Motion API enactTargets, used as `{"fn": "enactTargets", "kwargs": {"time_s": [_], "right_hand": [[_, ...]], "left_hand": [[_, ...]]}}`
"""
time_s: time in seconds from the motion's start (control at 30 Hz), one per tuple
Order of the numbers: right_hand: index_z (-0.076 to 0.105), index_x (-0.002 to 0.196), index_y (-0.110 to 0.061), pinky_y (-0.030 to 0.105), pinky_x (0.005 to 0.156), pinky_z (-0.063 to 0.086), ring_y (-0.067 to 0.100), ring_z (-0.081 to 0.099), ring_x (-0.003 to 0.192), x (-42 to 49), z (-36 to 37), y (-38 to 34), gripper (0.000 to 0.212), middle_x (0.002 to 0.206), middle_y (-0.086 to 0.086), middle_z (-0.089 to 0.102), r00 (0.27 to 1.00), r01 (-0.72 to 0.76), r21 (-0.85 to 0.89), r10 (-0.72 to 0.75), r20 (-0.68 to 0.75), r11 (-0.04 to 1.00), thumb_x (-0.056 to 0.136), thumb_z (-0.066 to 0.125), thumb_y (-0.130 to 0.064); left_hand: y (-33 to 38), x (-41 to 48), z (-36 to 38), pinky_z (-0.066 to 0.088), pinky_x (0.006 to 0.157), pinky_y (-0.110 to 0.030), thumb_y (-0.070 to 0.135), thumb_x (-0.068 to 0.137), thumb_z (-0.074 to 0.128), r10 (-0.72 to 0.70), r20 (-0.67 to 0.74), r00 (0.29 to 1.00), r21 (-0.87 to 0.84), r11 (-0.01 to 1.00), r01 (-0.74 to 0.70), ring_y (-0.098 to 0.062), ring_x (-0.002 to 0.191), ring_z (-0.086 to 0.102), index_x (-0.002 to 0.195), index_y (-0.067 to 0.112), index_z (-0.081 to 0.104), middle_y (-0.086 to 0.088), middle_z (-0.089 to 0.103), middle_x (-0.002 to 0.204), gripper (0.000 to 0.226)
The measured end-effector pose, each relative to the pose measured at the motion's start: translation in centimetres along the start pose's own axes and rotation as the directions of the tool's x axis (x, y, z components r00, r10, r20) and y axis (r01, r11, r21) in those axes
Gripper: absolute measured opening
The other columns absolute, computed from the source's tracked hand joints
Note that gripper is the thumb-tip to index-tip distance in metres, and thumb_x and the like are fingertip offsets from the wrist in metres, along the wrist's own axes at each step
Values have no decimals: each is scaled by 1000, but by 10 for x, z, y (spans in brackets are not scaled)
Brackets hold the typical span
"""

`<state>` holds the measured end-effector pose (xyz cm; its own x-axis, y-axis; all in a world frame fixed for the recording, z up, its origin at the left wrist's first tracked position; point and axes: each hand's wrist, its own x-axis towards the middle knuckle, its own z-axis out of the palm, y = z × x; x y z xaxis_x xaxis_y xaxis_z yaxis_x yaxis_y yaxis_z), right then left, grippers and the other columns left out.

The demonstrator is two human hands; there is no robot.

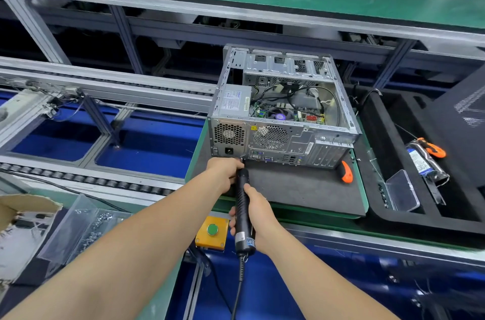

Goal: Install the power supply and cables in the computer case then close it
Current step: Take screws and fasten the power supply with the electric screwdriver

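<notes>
Black electric screwdriver (242, 204), grasped in left hand (223, 171) and right hand (258, 217), met computer case's (283, 136) rear, apparently securing power supply (232, 100); steady pressure needed.

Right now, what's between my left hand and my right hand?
In the head view, only a short stretch of the black electric screwdriver; the left hand grips near its tip, the right hand lower down.

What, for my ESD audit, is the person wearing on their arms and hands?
Nothing that shows. Both arms are bare, with no sleeves in view. The left hand and right hand have no gloves, and no wrist strap, watch or ring is visible.
</notes>
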<state>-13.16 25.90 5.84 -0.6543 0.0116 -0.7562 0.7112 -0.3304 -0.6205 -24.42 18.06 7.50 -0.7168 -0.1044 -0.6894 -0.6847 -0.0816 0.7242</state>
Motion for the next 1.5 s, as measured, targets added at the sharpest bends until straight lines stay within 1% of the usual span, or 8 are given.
{"fn": "enactTargets", "kwargs": {"time_s": [0.23,0.47,0.67,0.77,0.87,1.0,1.23,1.5], "right_hand": [[50,128,-9,34,48,53,26,60,50,1,1,-1,50,71,16,65,1000,7,23,-7,-3,1000,103,53,-53],[49,130,-12,34,49,54,27,62,52,1,1,-1,49,77,19,69,1000,6,85,-8,24,996,103,54,-52],[51,130,-11,39,55,59,31,68,63,-3,-4,2,42,84,24,71,995,65,133,-74,65,989,100,63,-39],[49,128,-18,42,60,61,33,69,67,-9,-10,12,38,85,24,70,986,66,130,-84,142,989,99,64,-37],[48,116,-26,40,56,57,33,65,63,-11,-11,18,22,87,23,69,975,107,69,-118,186,992,103,58,-40],[49,108,-28,37,52,51,29,60,57,-10,-5,21,14,84,21,67,972,163,-7,-159,175,987,104,57,-39],[50,101,-30,36,49,51,28,58,56,-10,3,21,11,80,18,67,961,220,-103,-197,194,970,104,57,-39],[50,105,-29,36,49,52,28,59,55,-10,8,18,15,80,18,68,958,239,-153,-208,197,959,102,58,-41]], "left_hand": [[4,3,0,52,49,-31,-8,82,74,5,5,1000,46,999,-6,-25,74,67,83,5,68,-18,72,96,14],[7,10,2,53,46,-29,-9,80,74,4,14,1000,117,993,-5,-26,77,68,117,-2,64,-19,71,98,40],[1,23,1,59,89,-43,3,74,83,72,-75,995,243,969,-51,-34,99,71,111,0,71,-18,73,104,39],[-1,27,-5,58,80,-36,3,74,82,73,-69,995,229,972,-56,-28,89,69,108,1,72,-15,73,98,36],[0,22,-13,45,56,-28,1,75,77,73,-39,997,206,977,-63,-22,66,54,103,1,72,-11,66,79,28],[1,17,-26,43,43,-21,6,76,72,33,-31,999,74,997,-30,-19,64,58,89,5,70,-9,71,81,13],[-1,19,-44,47,45,-22,25,85,78,37,-63,997,-55,998,-41,-16,63,64,96,6,71,-7,77,87,23],[3,17,-51,39,49,-20,26,98,65,-20,74,997,-75,997,25,-12,66,56,110,14,73,-1,72,99,19]]}}
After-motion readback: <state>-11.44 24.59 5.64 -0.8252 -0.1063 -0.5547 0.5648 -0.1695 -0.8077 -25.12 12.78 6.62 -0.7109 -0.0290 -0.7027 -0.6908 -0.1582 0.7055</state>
